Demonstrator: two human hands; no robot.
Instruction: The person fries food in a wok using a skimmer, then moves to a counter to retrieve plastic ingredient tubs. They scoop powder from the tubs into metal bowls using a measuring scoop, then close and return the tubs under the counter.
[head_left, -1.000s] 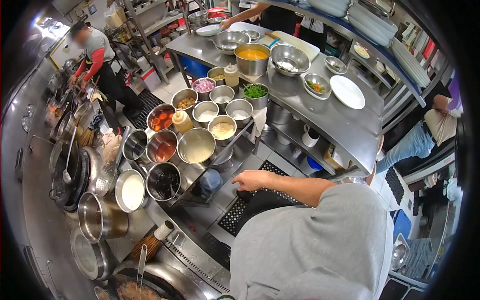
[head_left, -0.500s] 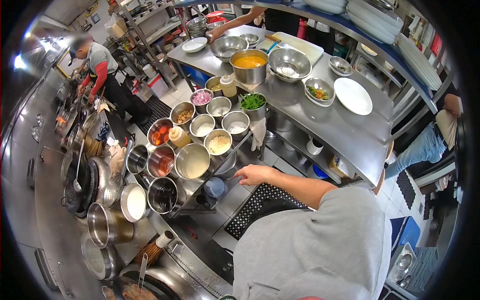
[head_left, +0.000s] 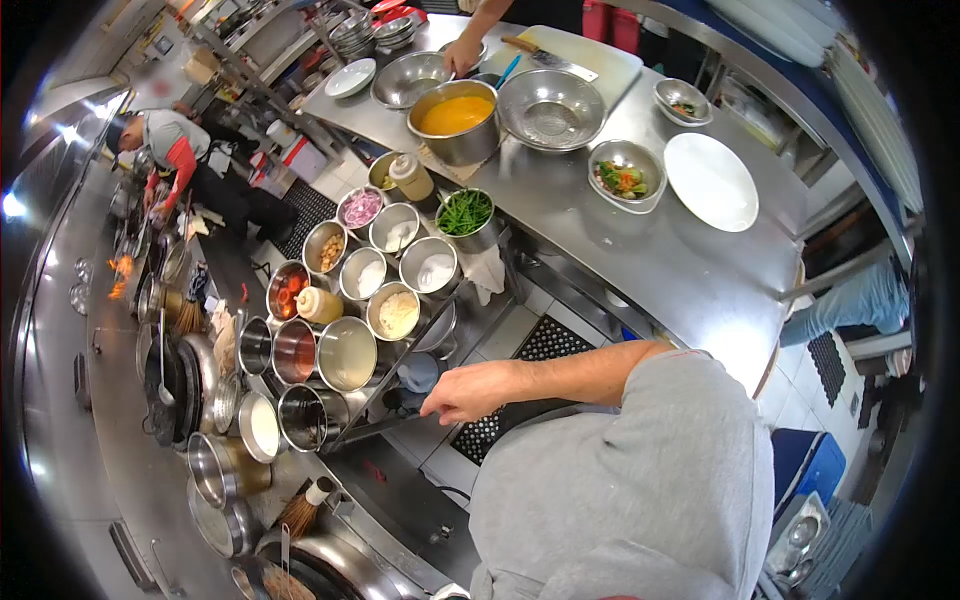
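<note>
My right hand (head_left: 465, 392) reaches leftward from the grey sleeve (head_left: 680, 390). Its fingers are loosely bent and slightly apart, with nothing visible in them. Close to its fingertips are the metal rack edge and a bluish container (head_left: 418, 372) lower down. Left of it stand a pot with dark contents (head_left: 303, 418), a pot of pale liquid (head_left: 347, 354) and a pot of chopped garlic-like pieces (head_left: 398, 313). Above are a squeeze bottle (head_left: 319, 305) and a pot of cut greens (head_left: 465, 212). My left hand is out of view.
A steel table (head_left: 640, 270) holds an orange-filled pot (head_left: 455, 115), a colander (head_left: 552, 108), a white plate (head_left: 712, 180) and a knife on a board. Another person's hand (head_left: 463, 55) is by the bowls. A co-worker (head_left: 180, 150) stands near flames (head_left: 120, 275). Woks line the left.
My right hand has moved left and down, toward the rack edge. The view has shifted. The other person's hand has moved from the plate to beside the orange-filled pot.
</note>
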